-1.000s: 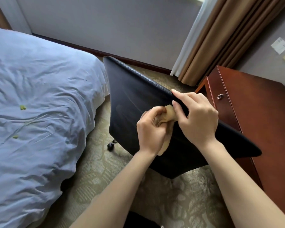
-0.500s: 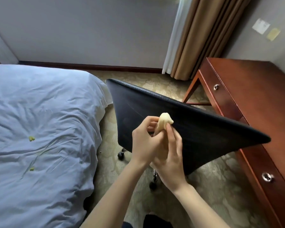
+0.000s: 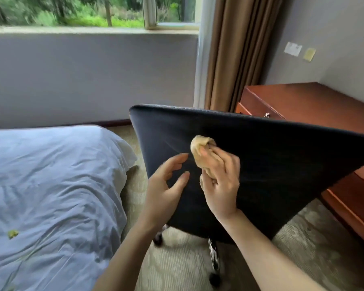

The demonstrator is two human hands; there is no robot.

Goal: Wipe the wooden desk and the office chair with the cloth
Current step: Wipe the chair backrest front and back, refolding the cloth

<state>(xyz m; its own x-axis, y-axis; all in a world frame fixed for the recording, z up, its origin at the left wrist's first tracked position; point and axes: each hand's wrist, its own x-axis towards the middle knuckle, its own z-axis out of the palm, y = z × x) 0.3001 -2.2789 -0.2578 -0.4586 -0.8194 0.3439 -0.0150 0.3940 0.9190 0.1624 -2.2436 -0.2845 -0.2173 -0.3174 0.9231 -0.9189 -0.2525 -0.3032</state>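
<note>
Cloth (image 3: 201,147) gripped by right hand (image 3: 221,185) against office chair (image 3: 271,164); left hand (image 3: 166,192) fingers (image 3: 177,162) spread, empty.

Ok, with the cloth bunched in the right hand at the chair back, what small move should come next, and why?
Probably press the cloth onto the chair back and sweep it sideways. The right hand grips it bunched in front of that dark back, the left hand is open and holds nothing, and the desk stands beyond the chair.

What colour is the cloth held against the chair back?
Pale yellow-beige cloth, gripped by the right hand; head view.
</note>
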